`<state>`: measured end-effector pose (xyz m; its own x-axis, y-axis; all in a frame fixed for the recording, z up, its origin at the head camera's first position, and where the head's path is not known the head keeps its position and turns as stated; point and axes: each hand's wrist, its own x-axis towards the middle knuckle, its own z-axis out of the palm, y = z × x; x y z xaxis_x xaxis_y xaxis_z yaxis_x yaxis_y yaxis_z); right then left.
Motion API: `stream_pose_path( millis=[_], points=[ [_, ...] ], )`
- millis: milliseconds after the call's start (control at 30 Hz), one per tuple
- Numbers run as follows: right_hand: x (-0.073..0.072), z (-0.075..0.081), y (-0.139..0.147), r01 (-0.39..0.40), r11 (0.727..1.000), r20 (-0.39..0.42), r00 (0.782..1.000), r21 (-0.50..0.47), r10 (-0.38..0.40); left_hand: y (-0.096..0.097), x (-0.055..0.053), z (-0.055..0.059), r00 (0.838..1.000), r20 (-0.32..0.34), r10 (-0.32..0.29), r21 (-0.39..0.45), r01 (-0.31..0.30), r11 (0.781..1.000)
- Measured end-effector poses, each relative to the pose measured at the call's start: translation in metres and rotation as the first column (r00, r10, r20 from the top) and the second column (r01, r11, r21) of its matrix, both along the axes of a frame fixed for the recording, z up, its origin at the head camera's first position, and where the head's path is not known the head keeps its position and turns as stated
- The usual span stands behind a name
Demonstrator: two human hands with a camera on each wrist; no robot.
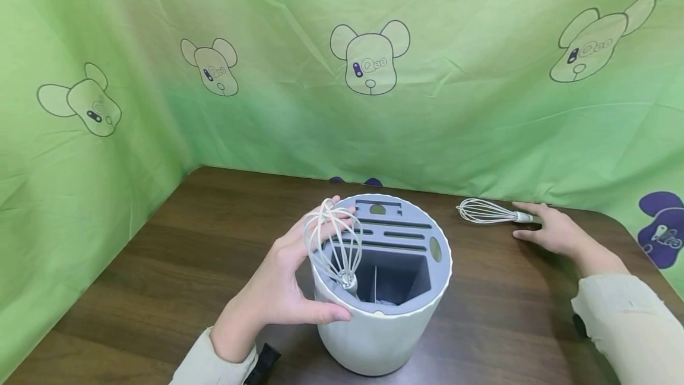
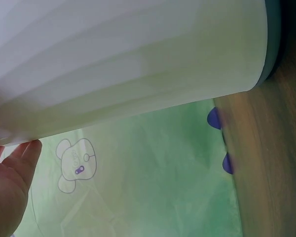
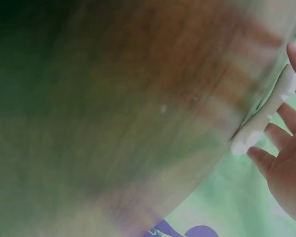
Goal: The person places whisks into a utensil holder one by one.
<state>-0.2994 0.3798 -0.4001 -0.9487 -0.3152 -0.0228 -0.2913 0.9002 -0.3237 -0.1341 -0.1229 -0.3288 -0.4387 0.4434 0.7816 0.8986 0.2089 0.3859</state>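
A white utensil holder with a grey slotted top stands upright on the table. My left hand holds its left side, thumb along the front and fingers reaching to the back; the left wrist view shows fingertips against the white wall. One whisk stands in the holder, wires up, in front of those fingers. To the right, a second whisk lies on the table with its wires pointing left. My right hand is around its pale handle, thumb and fingers spread on either side.
The brown wooden table meets a green printed curtain at the back and left. Beside its handle slots, the holder's top has a deep divided compartment at the front.
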Motion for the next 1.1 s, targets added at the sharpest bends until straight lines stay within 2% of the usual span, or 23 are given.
stream_pose_path(
  millis=[100,300,500,867,1100],
  points=[
    [0.000,0.001,0.000,-0.018,1.000,-0.027,0.999,0.019,0.019,0.000,0.000,0.001,1.000,0.000,0.003,-0.001,-0.003,1.000],
    [0.001,0.002,-0.002,-0.050,0.999,-0.081,0.996,-0.013,0.049,-0.001,0.001,0.002,1.000,0.005,0.005,-0.004,-0.005,1.000],
    [0.003,0.002,-0.003,-0.091,0.996,-0.179,0.980,-0.004,0.089,-0.002,0.002,0.003,1.000,0.019,0.008,-0.009,-0.008,1.000],
    [0.009,0.003,-0.003,-0.073,0.996,-0.088,0.994,-0.045,0.069,-0.001,0.003,0.004,0.999,0.032,-0.003,-0.008,0.004,1.000],
    [0.014,0.002,-0.004,-0.078,0.993,-0.081,0.994,-0.092,0.070,0.000,0.002,0.003,1.000,0.023,-0.003,-0.011,0.003,1.000]
  ],
)
